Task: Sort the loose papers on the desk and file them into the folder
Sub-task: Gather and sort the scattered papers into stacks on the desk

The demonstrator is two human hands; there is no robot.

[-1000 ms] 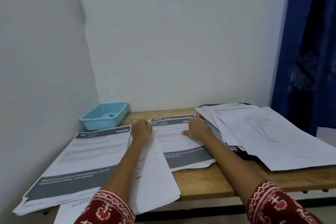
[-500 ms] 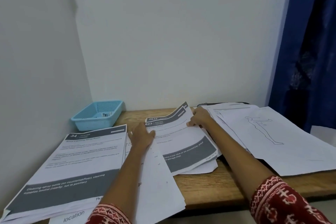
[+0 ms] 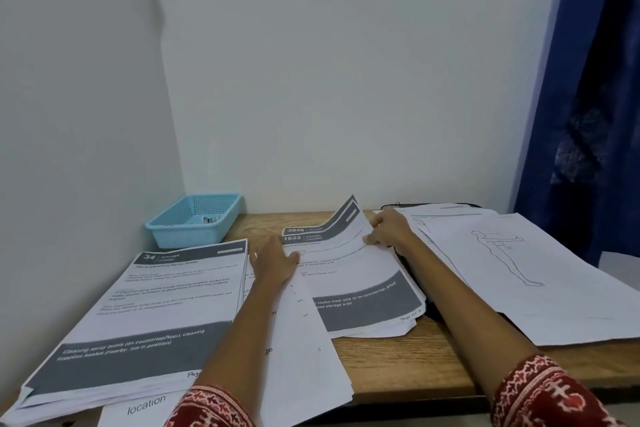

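Observation:
Loose printed papers cover the wooden desk (image 3: 398,367). A middle stack (image 3: 360,288) headed "1623" and "2946" lies between my hands. My right hand (image 3: 388,230) pinches the far right corner of its top sheets, which curl upward. My left hand (image 3: 275,262) rests flat on the stack's left side. A larger stack (image 3: 152,308) headed "34" lies to the left. On the right, sheets with a line drawing of a body (image 3: 512,274) cover a dark folder (image 3: 429,206), of which only edges show.
A light blue plastic basket (image 3: 194,220) sits at the back left corner against the wall. A blue curtain (image 3: 588,97) hangs at the right. White sheets (image 3: 304,367) overhang the desk's near edge.
My right hand has moved from lying on the middle stack to its far right corner and lifted that corner up. My left hand slid slightly toward me.

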